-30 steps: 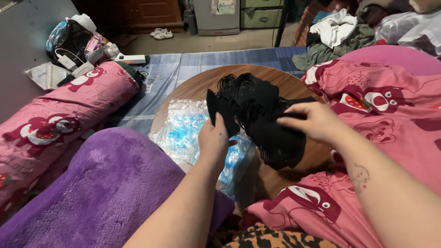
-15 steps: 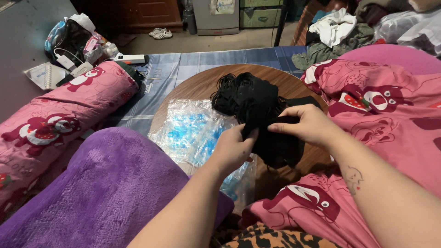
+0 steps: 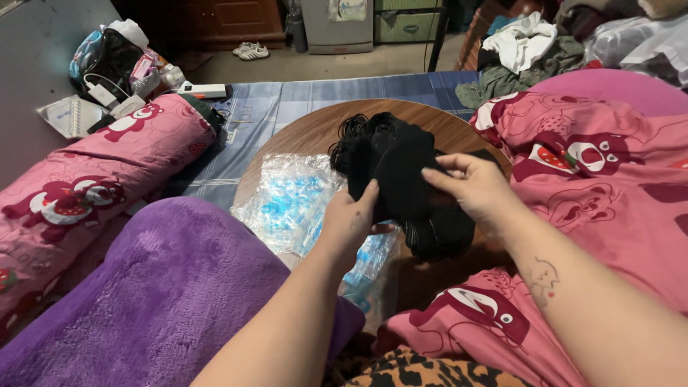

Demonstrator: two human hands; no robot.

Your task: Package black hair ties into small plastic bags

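A bundle of black fabric pieces (image 3: 393,161) lies on a round wooden table (image 3: 308,132) in front of me. My left hand (image 3: 351,218) grips the lower left edge of one black piece, thumb up against it. My right hand (image 3: 469,185) pinches the same piece from the right, fingers curled over its top edge. Under and left of the bundle lies a clear plastic bag with blue print (image 3: 290,201).
A purple fleece blanket (image 3: 158,294) covers my lap at lower left. Pink cartoon-print bedding lies at left (image 3: 93,179) and right (image 3: 588,158). A blue checked mat (image 3: 301,97), a power strip (image 3: 204,90), bags and a clothes pile (image 3: 523,43) lie beyond.
My left hand has moved right, from the plastic bag's side to the black piece, and closed on it. My right hand has drawn in towards it, and both now hold the same piece.
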